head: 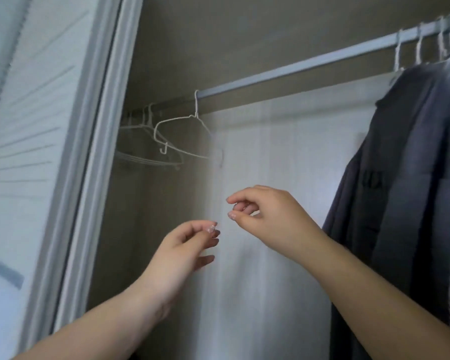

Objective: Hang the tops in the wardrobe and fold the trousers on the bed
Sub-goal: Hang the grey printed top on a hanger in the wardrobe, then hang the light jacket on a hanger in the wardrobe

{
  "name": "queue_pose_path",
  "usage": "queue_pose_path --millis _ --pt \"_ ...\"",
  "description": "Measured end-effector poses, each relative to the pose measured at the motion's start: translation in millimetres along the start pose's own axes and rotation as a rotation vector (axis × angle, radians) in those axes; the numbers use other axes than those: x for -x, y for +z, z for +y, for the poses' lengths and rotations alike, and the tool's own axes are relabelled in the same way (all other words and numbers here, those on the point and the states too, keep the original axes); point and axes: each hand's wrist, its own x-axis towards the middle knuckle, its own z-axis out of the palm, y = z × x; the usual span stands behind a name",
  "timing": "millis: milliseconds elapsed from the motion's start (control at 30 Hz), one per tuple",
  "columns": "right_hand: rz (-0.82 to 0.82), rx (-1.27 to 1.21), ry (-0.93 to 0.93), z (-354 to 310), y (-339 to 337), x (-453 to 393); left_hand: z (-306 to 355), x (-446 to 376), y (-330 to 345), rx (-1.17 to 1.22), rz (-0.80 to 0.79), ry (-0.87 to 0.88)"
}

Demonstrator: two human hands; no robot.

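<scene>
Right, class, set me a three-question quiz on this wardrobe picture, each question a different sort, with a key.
1. True or false: the left hand grips a hanger.
2. Where do the dark tops hang on the rail: A the left end, B the right end?
3. Fill in: the nearest empty hanger is made of white ____.

Key: 1 false, both it and the right hand hold nothing; 2 B; 3 wire.

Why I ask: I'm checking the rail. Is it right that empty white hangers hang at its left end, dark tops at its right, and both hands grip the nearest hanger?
Not quite: in the head view the left hand and right hand hold nothing, below the nearest hanger. The rest stands.
</scene>
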Motion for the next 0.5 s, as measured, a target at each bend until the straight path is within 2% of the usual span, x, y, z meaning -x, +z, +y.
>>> queue_pose_path --millis 200,333,500 --pt "-0.065 -0.476 0.009 -74.9 78.0 46.5 19.4 101.6 -89.5 -0.016 0.164 -0.095" --pt "-0.228 -0.731 -0.023 -159.8 118.7 74.3 52.7 188.3 -158.7 -0.099 0.348 -0.111" --pt "-0.425 -0.898 -0.141 -289.4 160.7 117.3 104.7 313.1 -237.5 -0.278 0.617 -0.124"
